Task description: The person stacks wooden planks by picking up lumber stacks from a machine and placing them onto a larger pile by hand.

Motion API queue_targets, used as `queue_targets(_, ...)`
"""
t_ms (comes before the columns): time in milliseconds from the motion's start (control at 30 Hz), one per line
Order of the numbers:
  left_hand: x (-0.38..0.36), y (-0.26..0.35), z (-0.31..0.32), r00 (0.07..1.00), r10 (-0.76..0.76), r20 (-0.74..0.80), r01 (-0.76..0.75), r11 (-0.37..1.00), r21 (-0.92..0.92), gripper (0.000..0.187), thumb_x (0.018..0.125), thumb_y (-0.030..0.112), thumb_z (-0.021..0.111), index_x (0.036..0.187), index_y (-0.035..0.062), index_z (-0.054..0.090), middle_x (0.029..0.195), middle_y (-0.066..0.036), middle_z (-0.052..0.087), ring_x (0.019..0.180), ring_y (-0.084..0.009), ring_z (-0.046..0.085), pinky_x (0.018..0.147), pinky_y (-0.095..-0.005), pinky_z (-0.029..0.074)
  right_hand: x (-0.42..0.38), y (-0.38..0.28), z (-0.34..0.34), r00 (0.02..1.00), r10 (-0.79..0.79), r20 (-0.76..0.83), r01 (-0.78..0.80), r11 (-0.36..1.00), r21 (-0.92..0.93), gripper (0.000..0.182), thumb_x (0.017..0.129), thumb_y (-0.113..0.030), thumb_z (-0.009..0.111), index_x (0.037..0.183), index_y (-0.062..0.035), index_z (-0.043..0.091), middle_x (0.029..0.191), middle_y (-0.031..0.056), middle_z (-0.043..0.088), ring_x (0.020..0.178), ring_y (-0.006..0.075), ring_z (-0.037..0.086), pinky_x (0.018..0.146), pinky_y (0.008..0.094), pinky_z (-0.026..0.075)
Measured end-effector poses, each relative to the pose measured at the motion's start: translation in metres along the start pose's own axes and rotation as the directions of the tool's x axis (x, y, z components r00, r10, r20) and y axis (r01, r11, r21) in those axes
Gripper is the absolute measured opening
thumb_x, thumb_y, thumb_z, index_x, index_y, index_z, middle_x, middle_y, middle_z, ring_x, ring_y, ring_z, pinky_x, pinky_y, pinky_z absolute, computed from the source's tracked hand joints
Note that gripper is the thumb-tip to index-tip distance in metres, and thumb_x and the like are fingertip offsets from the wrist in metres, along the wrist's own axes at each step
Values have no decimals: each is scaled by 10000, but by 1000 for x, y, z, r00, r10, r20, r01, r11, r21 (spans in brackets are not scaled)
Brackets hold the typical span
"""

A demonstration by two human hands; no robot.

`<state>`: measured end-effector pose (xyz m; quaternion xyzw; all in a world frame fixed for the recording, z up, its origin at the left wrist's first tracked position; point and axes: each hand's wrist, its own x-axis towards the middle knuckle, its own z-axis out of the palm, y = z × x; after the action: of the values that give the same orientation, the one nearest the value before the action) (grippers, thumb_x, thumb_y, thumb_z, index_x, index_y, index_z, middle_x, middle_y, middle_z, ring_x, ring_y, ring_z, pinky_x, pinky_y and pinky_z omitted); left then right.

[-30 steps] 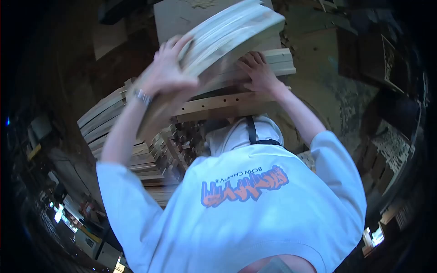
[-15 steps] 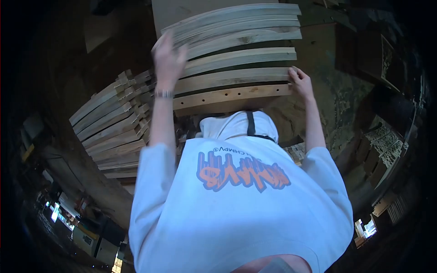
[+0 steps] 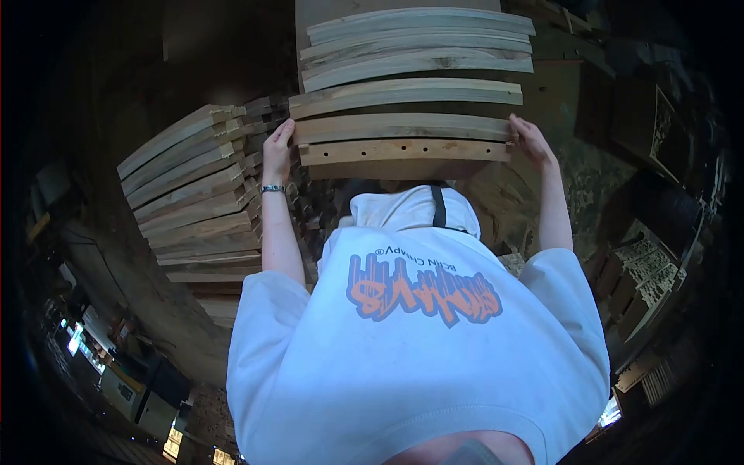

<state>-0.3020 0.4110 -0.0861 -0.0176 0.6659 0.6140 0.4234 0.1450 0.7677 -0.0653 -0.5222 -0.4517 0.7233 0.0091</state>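
My left hand [image 3: 277, 151], with a band at the wrist, is at the left end of a curved wooden slat [image 3: 403, 126]. Its thumb and fingers close on that end. At the slat's other end, my right hand [image 3: 533, 142] pinches the tip. Just in front of this slat, nearer my body, lies a wooden piece with several dark holes [image 3: 384, 152]. Beyond it, another curved slat [image 3: 411, 94] rests across the support, and several more curved slats [image 3: 418, 60] lie side by side farther away.
A tall stack of wooden slats [image 3: 194, 186] stands on the left, its ends crossed and uneven. A pale board [image 3: 341, 9] lies under the far slats. More stacked pieces [image 3: 643, 267] are at the right. Sawdust-like debris covers the floor [image 3: 542, 85].
My left hand has come down from the far slats to the left end of the nearer slat. My right hand stays at the right end. The view has shifted slightly.
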Motion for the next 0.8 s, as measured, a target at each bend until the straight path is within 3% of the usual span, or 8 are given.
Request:
queue_targets(100,23,13,10,999,34,4,-35,995,94,388,917,207,682,1225,-22,625,1201,-93,656,1097,-132,591,958,-271,456,31,-26,10,990,-88,-107,113,961,252,477,935,-383,639,1246,-24,607,1123,24,628,996,92,557,847,249,437)
queue_targets(167,31,21,13,994,107,12,-105,943,316,385,922,202,673,1224,-31,621,1208,-98,654,1105,-132,592,974,-270,446,44,-30,10,961,-172,-218,167,985,-41,509,926,-406,643,1254,-18,603,1132,33,629,1001,94,559,855,251,436)
queue_targets(300,21,12,7,995,98,-9,-93,962,257,388,924,192,670,1239,-29,614,1211,-96,653,1095,-130,597,966,-264,444,7,-20,15,962,-131,-239,87,979,-186,473,930,-420,632,1200,-31,636,1088,-4,636,942,85,562,789,223,426)
queue_targets(500,35,32,7,997,10,72,-13,999,33,402,924,234,670,1237,-10,609,1204,-51,641,1123,-120,567,960,-278,428,29,-12,-3,989,-59,-133,62,998,14,464,925,-325,652,1264,-18,570,1116,14,626,1004,98,566,839,235,448)
queue_targets(633,55,42,0,974,-114,193,90,988,126,418,921,256,674,1252,12,604,1231,-63,630,1113,-132,579,958,-313,437,46,-40,-16,995,88,37,-80,979,-188,621,864,-430,695,1321,-38,543,1246,48,593,1135,148,516,952,294,392)
queue_targets(700,65,46,6,977,-155,144,137,982,129,410,915,281,683,1225,19,626,1177,-61,656,1084,-138,598,932,-317,454,64,-55,-15,958,-140,-250,202,949,242,587,878,-430,689,1261,1,576,1193,61,621,1094,133,550,952,287,413)
queue_targets(733,66,56,20,989,-110,100,86,972,219,408,912,298,687,1197,9,648,1134,-56,676,1063,-133,610,910,-300,463,67,-64,-13,956,-143,-254,206,948,242,587,878,-430,689,1261,1,576,1193,61,621,1094,133,550,952,287,413)
queue_targets(800,76,64,34,996,-55,71,26,933,358,449,911,315,686,1208,-17,629,1115,-59,674,1048,-139,608,910,-296,472,72,-74,-8,942,-238,-237,220,970,-99,564,885,-420,693,1197,42,609,1118,70,654,1036,127,591,925,282,444)
